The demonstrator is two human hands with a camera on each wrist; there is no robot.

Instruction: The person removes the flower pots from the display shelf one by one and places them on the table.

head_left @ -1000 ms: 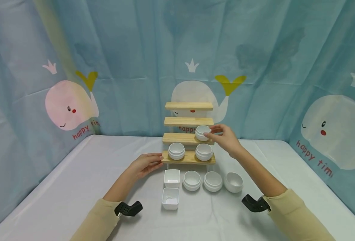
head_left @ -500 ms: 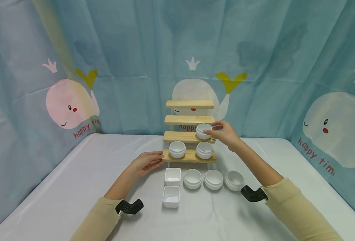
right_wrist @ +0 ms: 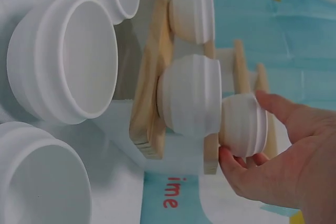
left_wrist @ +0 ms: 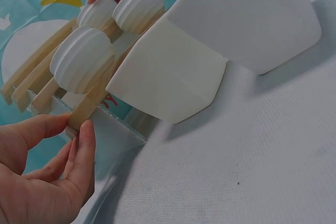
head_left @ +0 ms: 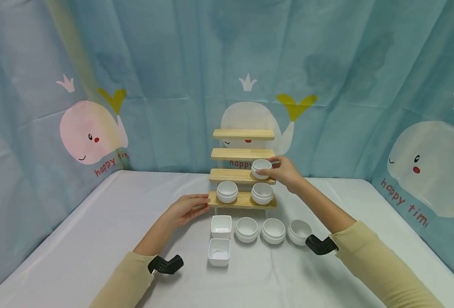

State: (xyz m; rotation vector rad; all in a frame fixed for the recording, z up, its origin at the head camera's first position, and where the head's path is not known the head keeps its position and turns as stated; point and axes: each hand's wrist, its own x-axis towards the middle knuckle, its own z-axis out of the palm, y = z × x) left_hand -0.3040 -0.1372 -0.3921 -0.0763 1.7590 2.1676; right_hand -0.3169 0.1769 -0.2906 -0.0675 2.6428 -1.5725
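A small white round bowl (head_left: 261,168) sits at the right end of the second wooden step from the bottom. My right hand (head_left: 286,173) pinches it between thumb and fingers, as the right wrist view also shows. My left hand (left_wrist: 52,174) pinches the left end of the bottom step of the tiered wooden stand (head_left: 242,201) between thumb and fingers. Two more round bowls stand on that bottom step, one at the left (head_left: 227,192) and one at the right (head_left: 262,193).
On the white cloth in front of the stand are several round bowls (head_left: 246,229) in a row and two square white bowls (head_left: 219,252) at the left. The stand's top two steps (head_left: 243,134) carry no bowls. A blue curtain (head_left: 165,85) hangs behind.
My right forearm has shifted slightly left and inward, with the hand still at the bowl on the second step. My left hand keeps its place on the stand. The bowls have not visibly moved.
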